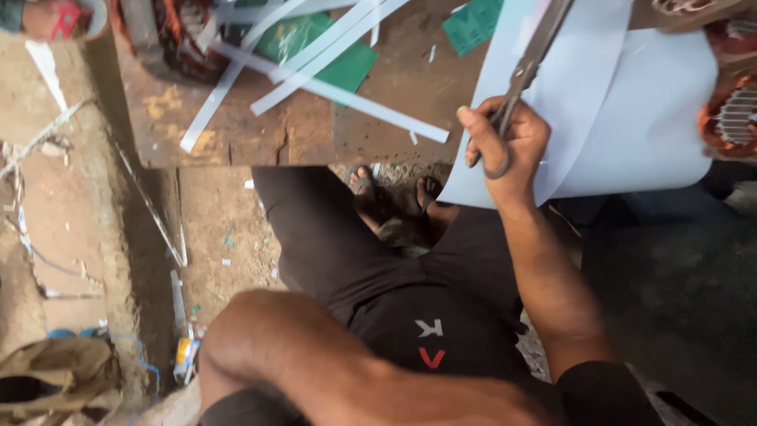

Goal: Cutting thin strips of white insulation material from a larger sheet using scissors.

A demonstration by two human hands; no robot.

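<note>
Left forearm crosses the bottom of view, hand out of view. Right hand (505,146) is closed through the handles of metal scissors (527,65), blades running up across a large pale sheet (631,118) overhanging the wooden bench (260,134). Farther back: cut white strips (315,63) over green card (331,49).

Workshop: worn workbench (236,126), copper motor windings (733,118), dirt floor (63,221).
</note>
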